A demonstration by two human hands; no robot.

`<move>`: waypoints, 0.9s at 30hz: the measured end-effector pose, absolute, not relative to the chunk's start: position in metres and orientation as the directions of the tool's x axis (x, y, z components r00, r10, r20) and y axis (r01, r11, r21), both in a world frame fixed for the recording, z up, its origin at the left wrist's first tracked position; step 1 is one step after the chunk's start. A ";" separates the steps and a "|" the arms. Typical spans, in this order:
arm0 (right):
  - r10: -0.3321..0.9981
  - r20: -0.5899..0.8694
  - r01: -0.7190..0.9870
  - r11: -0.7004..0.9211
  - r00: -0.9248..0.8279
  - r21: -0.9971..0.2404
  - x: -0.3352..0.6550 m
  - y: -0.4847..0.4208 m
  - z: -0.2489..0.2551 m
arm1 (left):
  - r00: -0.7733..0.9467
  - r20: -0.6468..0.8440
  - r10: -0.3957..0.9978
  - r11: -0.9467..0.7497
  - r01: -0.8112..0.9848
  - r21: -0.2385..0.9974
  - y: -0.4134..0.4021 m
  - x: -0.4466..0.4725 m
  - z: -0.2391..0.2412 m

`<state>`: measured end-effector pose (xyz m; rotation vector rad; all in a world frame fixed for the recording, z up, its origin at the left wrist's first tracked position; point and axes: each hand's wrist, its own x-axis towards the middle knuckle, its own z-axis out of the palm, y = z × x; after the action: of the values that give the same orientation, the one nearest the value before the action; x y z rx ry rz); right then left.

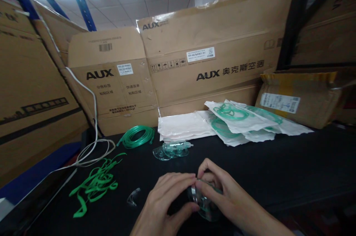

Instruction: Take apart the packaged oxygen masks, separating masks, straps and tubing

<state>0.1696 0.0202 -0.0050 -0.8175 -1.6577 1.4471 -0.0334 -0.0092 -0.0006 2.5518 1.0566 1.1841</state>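
Both my hands meet low in the middle of the black table [292, 169]. My left hand [164, 202] and my right hand [228, 199] are closed with pinching fingers on a clear plastic mask [207, 206], which sits between them. More clear masks [171, 150] lie just beyond my hands. A small clear plastic part [133, 197] rests to the left of my left hand.
Loose green elastic straps [96, 184] and a coil of green tubing [136, 136] lie at the left, beside a white cable [94, 147]. White bags [185, 126] and bagged tubing sets [241, 121] lie at the back. Large cardboard boxes [205, 62] wall the table.
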 end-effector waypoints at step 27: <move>0.835 0.248 0.038 0.305 -0.491 -0.952 0.174 0.014 -0.012 | 0.403 0.715 0.572 -0.759 0.591 0.274 -0.010 -0.038 -0.002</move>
<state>0.1743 0.0144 -0.0121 -0.7867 -1.7803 1.2693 -0.0385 -0.0103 -0.0016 2.6506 1.0985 1.3350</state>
